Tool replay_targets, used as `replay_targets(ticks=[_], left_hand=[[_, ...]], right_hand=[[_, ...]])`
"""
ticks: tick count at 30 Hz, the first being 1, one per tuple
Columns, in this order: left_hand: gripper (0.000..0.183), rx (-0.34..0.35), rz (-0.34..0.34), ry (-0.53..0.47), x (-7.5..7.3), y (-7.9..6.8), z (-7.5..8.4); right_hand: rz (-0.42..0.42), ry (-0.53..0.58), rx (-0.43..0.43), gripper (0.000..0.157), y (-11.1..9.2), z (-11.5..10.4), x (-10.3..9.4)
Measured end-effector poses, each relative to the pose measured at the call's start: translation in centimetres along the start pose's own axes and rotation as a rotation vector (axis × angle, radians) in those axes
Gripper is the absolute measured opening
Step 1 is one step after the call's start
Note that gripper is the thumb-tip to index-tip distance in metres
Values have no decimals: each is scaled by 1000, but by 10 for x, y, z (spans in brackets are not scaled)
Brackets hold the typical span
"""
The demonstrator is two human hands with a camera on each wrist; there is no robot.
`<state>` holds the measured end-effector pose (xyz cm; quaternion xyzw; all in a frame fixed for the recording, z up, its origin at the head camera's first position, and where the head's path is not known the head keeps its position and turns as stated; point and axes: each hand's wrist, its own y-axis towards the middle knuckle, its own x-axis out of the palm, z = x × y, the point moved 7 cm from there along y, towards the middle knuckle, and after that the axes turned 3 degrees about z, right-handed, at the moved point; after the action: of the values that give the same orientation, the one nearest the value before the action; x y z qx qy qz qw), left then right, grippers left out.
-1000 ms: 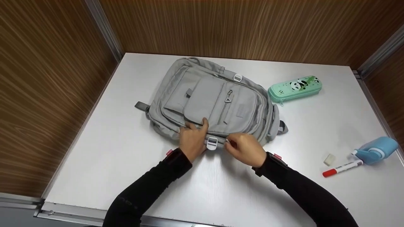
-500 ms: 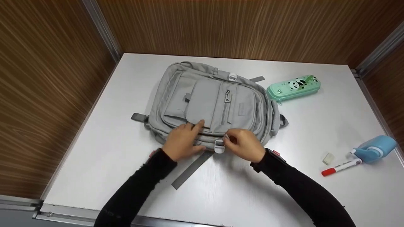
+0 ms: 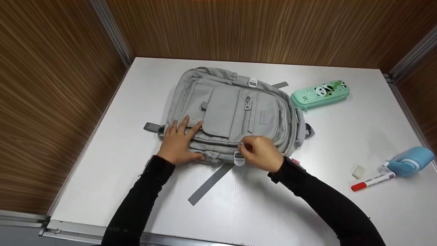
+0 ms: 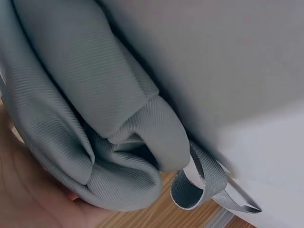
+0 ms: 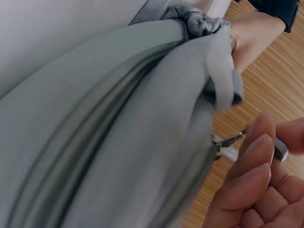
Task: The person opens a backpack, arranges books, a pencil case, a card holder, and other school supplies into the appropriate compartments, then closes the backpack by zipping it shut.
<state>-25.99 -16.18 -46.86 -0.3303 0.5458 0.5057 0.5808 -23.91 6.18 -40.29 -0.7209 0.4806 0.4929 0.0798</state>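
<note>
A grey backpack (image 3: 222, 109) lies flat on the white table, its front pockets facing up. My left hand (image 3: 178, 143) rests with spread fingers on the near left part of the bag, thumb along its side. In the left wrist view its palm (image 4: 33, 185) lies against the folded grey fabric. With curled fingers my right hand (image 3: 261, 152) pinches a zipper pull (image 5: 280, 149) on the near side zipper, just right of a white strap buckle (image 3: 239, 158). The metal zipper slider (image 5: 227, 141) shows beside the fingertips in the right wrist view.
A mint panda pencil case (image 3: 320, 94) lies by the bag's right end. Farther right are an eraser (image 3: 358, 172), a red-capped marker (image 3: 372, 181) and a blue bottle (image 3: 410, 161). A loose grey strap (image 3: 210, 184) extends toward the front. Wood-grain panels (image 3: 256, 30) enclose the table.
My left hand has slid left along the bag and spread its fingers. The right hand, still pinching the zipper pull, has shifted slightly left. A grey strap now lies out in front.
</note>
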Motion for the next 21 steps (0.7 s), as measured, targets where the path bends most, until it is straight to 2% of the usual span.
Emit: replay_targets(ticks=[6,10,14,17,21], left_hand=[[113,-64,42,22,0,-11,16],[113,-108,72,66,-1,-18,30],[111,-118,84,82,-1,-20,39],[112,-126,79,92,-2,-21,41],[112,-138,54,80,-3,-22,40]], right_hand=[[-10,-24,-69,15,15,-17,17],[-61,-18,-124,11,20,-31,32],[-103,-22,-180,11,22,-40,45],[-113,-22,-175,12,21,-39,47],[-122,19,-161,13,14,-31,38]])
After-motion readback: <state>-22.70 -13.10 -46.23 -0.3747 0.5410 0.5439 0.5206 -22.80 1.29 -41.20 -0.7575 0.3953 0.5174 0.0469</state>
